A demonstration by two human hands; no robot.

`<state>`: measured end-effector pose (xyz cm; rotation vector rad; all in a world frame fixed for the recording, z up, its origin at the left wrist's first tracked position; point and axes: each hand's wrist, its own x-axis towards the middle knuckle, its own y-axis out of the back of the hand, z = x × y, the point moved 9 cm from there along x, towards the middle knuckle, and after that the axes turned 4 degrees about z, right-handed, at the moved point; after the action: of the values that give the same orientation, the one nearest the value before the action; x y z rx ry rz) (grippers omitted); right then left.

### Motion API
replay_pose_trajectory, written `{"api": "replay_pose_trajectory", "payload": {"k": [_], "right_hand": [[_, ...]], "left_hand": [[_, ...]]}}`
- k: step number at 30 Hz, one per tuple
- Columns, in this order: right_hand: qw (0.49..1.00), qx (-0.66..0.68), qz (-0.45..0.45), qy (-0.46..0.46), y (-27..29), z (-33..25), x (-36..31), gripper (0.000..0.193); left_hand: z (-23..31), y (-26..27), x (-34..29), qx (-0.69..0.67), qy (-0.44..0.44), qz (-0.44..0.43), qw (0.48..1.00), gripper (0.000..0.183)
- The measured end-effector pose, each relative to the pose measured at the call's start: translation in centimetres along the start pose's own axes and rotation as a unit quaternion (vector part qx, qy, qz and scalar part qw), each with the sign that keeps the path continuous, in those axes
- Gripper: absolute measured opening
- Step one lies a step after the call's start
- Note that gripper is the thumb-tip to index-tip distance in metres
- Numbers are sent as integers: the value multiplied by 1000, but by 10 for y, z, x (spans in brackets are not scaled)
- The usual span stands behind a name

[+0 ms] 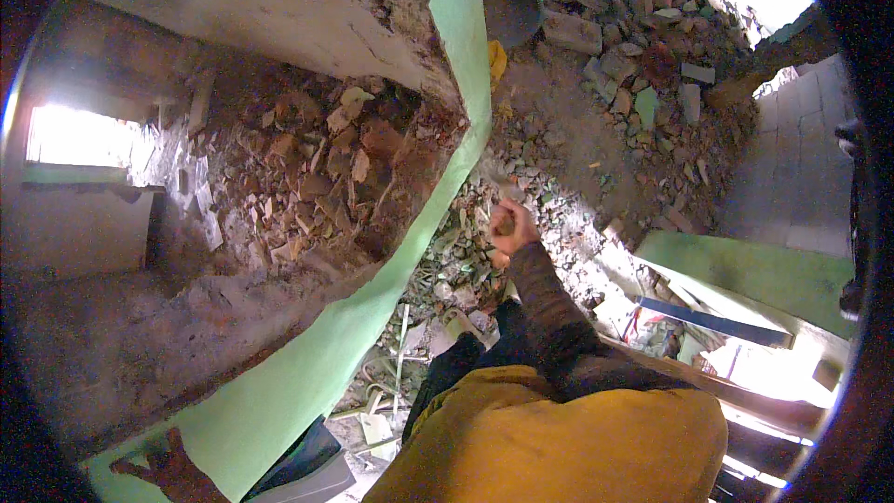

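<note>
My left hand [172,470] is at the lower left against the green-painted face of the broken wall [279,389], its fingers spread and holding nothing. My right hand [512,227], below a dark brown sleeve, is out over the rubble [453,265] just right of that wall. Its fingers are curled closed. A small brownish patch shows within the grip, but what it is I cannot make out.
Left of the wall lies a heap of broken bricks [326,168], with a bright window [79,137] beyond. More rubble and a dark round basin [512,15] are at the top. A dark blue bar [712,320] lies at right.
</note>
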<state>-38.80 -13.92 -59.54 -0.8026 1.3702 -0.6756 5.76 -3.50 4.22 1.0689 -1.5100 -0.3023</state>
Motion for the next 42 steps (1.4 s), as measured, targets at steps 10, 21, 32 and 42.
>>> {"api": "replay_pose_trajectory", "payload": {"k": [10,21,32,42], "right_hand": [[993,1,104,51,-63,5,118,21],[968,-93,-143,-184,-129,125,-4,24],[873,276,297,272,192,-113,-30,36],[991,-131,15,-36,-37,6,51,43]], "left_hand": [[-3,0,0,18,16,-7,1000,134],[4,-14,-2,139,-171,10,975,128],[-11,-8,-2,10,-25,15,1000,130],[26,10,3,-47,7,17,999,131]]}}
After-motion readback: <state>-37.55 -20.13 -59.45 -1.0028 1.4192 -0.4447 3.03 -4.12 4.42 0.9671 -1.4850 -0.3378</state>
